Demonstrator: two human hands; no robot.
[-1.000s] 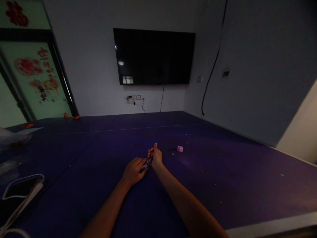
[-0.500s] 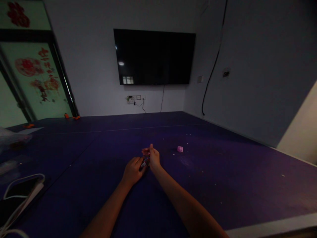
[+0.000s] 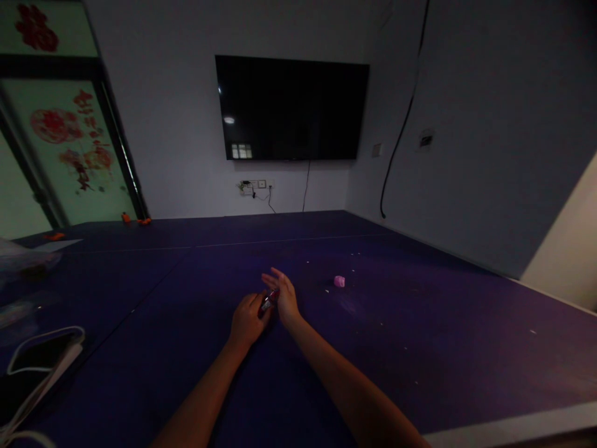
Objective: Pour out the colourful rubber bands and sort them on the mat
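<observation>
Above the purple tabletop [image 3: 298,386], my left hand [image 3: 247,318] is closed around a small shiny object [image 3: 269,302], dark red with a pale silvery part. Its kind is too small and dim to make out. My right hand [image 3: 285,297] is beside it, fingers stretched out and apart, its palm facing the object and seemingly touching it. To the right of my hands lies a small crumpled-looking pink lump [image 3: 339,282].
At the left lie a phone [image 3: 44,351] with a white cable and clear plastic bags [image 3: 23,261]. Small orange things [image 3: 143,221] sit near the far left edge. White crumbs dot the right side. A television [image 3: 291,109] hangs on the wall ahead.
My right hand's fingers have straightened and turned leftward, where the thumb stood up before. The object in my left hand has tilted up and shows more clearly.
</observation>
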